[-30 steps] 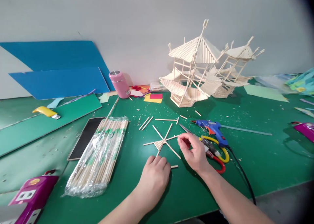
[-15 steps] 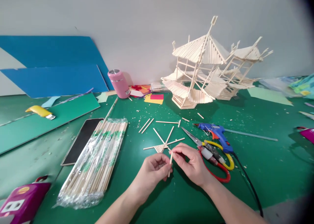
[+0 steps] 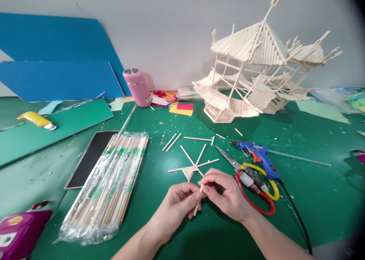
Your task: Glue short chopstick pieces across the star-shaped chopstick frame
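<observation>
Between the fingertips of my left hand (image 3: pixel 181 205) and my right hand (image 3: pixel 225 193) is a short thin wooden stick (image 3: pixel 196 208), tilted, its upper end at my right fingertips. Both hands are closed on it. Just beyond them a star-shaped frame of sticks (image 3: pixel 195 165) lies flat, one wedge filled with short pieces. Past it lie two loose sticks (image 3: pixel 173 142) side by side and a longer stick (image 3: pixel 196 139) with a short one across its end. To the right of my right hand are scissors (image 3: pixel 245 178) with red handles.
A blue glue gun (image 3: pixel 261 155) with a cord lies at right, beside yellow-handled pliers or cutters (image 3: pixel 275 191). At left, a plastic bag of sticks (image 3: pixel 114 184) overlaps a dark phone (image 3: pixel 91 159). Behind stand a pink flask (image 3: pixel 138 88) and a stick-built pavilion model (image 3: pixel 236 81).
My view has shifted, so the background sits differently in the picture. My hands have come slightly nearer to me, and the held stick leans more, with my fingers closer together on it.
</observation>
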Available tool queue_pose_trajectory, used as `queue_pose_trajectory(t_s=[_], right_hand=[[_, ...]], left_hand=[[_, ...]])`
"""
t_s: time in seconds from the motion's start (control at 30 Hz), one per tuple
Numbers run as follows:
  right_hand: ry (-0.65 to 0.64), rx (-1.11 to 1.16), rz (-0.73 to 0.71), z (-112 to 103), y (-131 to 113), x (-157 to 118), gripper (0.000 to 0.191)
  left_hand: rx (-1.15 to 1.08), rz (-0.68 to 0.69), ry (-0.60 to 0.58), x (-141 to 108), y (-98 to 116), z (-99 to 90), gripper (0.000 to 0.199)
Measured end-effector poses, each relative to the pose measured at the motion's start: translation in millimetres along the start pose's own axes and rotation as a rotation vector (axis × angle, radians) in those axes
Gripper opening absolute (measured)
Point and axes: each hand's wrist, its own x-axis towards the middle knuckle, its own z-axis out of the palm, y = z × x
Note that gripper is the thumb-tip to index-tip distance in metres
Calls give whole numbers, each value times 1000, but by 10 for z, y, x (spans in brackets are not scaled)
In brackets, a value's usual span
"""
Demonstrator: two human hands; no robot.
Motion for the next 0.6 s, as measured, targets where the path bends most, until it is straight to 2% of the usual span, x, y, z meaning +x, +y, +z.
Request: queue_pose_trajectory(t_s=[0.27,0.47,0.53,0.6], right_hand=[[69,11,-2,-4,20,-42,7],[-119,157,19,-10,-1,-22,10],[-93,190,29,-20,3,-19,12],[-1,218,68,-49,7,-18,15]], left_hand=[[198,47,-31,-28,28,11,29],[181,171,-84,-22,13,8,28],[205,210,-72,-19,21,15,26],[199,242,-27,-18,21,19,20]])
